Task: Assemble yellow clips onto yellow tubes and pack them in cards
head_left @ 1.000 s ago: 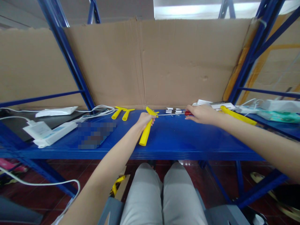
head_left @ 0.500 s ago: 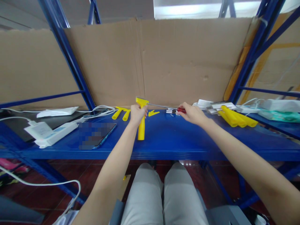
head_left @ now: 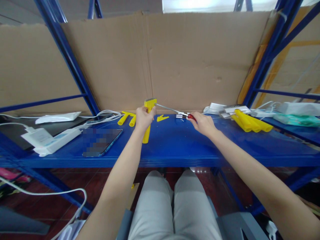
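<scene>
My left hand [head_left: 144,119] is closed around the neck of a yellow scraper [head_left: 146,135], a T-shaped tool whose wide head points up and whose handle slants down over the blue shelf. In my right hand [head_left: 204,124] is a screwdriver [head_left: 170,109], gripped by its red handle. Its long metal shaft reaches left to the side of the scraper's head; whether the tip sits in a screw is too small to tell. Small yellow plastic pieces [head_left: 162,118] lie between my hands. Close to the screwdriver's handle are small metallic pieces [head_left: 180,116], partly hidden.
Two yellow T-shaped tools [head_left: 123,119] lie left of my left hand, behind a phone [head_left: 103,142]. A white power strip [head_left: 57,141] with cables is farther left. Several yellow handles [head_left: 250,121] and white packets [head_left: 214,108] sit at right. Cardboard [head_left: 185,60] stands behind.
The scraper has tilted, its head turning and its handle end swinging left. The screwdriver now slopes more steeply up toward the head. The camera view has shifted slightly.
</scene>
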A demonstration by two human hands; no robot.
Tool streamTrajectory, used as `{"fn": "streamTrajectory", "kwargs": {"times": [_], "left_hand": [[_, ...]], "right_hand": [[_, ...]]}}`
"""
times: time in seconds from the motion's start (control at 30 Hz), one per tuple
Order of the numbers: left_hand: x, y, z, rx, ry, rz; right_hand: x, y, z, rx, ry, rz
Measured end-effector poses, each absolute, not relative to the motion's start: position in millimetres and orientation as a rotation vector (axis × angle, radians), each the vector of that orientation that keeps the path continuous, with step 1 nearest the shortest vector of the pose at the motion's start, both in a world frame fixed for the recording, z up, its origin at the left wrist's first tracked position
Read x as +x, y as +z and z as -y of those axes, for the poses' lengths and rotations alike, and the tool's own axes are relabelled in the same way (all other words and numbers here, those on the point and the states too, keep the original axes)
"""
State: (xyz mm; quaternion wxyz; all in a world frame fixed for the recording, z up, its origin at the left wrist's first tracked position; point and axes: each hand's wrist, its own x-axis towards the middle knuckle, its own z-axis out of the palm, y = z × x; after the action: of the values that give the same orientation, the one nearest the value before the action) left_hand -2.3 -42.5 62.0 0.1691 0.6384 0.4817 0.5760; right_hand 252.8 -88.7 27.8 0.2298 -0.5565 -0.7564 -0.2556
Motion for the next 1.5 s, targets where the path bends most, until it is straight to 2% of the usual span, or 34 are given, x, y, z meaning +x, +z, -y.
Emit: {"fn": "streamTrajectory", "kwargs": {"times": [0.23, 0.37, 0.57, 0.83, 1.13, 1.5], "left_hand": [[-8.9, 55.5, 30.3, 2.193, 1.842, -1.34], [-10.9, 51.0, 22.0, 2.296, 1.878, -1.282], [-14.4, 47.3, 18.1, 2.37, 1.867, -1.261], [-17.4, 44.0, 13.1, 2.465, 1.878, -1.198], [-18.9, 43.4, 13.2, 2.495, 1.843, -1.214], [-17.6, 40.6, 9.5, 2.486, 1.905, -1.185]], "right_hand": [[259.5, 18.2, 79.7, -1.412, -0.61, 2.037], [264.4, 13.7, 75.7, -1.356, -0.661, 2.028], [260.2, 15.6, 80.2, -1.403, -0.691, 2.042], [262.9, 13.5, 76.8, -1.332, -0.522, 2.039], [261.4, 14.2, 78.1, -1.398, -0.63, 2.035], [262.7, 11.4, 74.0, -1.34, -0.491, 2.008]]}}
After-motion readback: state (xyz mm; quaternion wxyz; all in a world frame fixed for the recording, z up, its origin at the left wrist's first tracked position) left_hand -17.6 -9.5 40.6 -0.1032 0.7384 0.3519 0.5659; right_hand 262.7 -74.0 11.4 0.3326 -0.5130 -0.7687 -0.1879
